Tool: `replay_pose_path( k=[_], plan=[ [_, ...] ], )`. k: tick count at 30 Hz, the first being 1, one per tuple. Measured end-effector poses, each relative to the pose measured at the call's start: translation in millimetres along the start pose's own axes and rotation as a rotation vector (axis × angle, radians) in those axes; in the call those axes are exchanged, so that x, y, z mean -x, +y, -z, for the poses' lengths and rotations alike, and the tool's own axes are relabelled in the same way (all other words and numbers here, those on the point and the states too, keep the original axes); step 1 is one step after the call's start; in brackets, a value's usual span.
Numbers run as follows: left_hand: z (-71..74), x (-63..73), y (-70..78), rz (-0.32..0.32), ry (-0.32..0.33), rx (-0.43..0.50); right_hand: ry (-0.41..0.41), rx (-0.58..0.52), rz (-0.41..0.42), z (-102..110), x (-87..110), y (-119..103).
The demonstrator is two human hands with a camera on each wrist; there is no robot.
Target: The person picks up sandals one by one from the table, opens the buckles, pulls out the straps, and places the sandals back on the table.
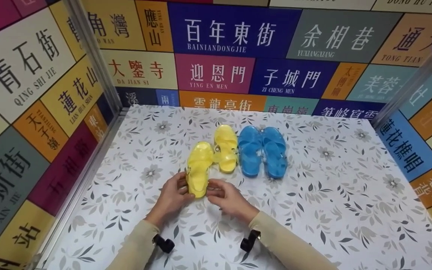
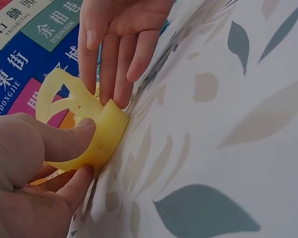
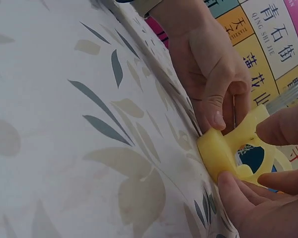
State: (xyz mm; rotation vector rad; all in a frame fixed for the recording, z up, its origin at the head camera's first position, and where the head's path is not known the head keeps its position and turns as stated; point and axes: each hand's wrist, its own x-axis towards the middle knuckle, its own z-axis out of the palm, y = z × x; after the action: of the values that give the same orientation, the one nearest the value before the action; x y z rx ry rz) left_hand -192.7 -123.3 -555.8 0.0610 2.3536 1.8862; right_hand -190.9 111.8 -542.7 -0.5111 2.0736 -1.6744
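Note:
In the head view a yellow sandal point(image 1: 199, 165) lies on the cloth with its heel toward me. My left hand point(image 1: 173, 195) grips it at the heel's left side, thumb point(image 2: 82, 133) on the heel and fingers along the outer side. From the right, my right hand point(image 1: 231, 198) reaches to the same heel with fairly straight fingers point(image 2: 120, 69) at its side. A second yellow sandal point(image 1: 226, 148) lies just beyond, to the right. Next to that, a pair of blue sandals, the left one point(image 1: 250, 150) and the right one point(image 1: 275, 152), lies side by side, toes away.
A white tabletop cloth point(image 1: 332, 210) with grey flowers and leaves lies under everything. Colourful panels with Chinese place names point(image 1: 234, 33) stand at the back and both sides. Metal posts point(image 1: 101, 56) mark the corners. Black camera mounts point(image 1: 163, 243) sit on both wrists.

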Motion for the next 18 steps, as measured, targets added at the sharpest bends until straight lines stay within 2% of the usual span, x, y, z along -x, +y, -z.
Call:
replay_pose_path(
  k=[7, 18],
  plan=[
    [-2.7, 5.4, -1.2, 0.004, 0.001, -0.022, -0.008, -0.047, 0.013, -1.7, 5.8, 2.2],
    [-5.6, 14.4, -2.2, 0.009, 0.006, -0.031, -0.008, -0.102, -0.018, -4.7, 13.7, 0.2]
  ],
)
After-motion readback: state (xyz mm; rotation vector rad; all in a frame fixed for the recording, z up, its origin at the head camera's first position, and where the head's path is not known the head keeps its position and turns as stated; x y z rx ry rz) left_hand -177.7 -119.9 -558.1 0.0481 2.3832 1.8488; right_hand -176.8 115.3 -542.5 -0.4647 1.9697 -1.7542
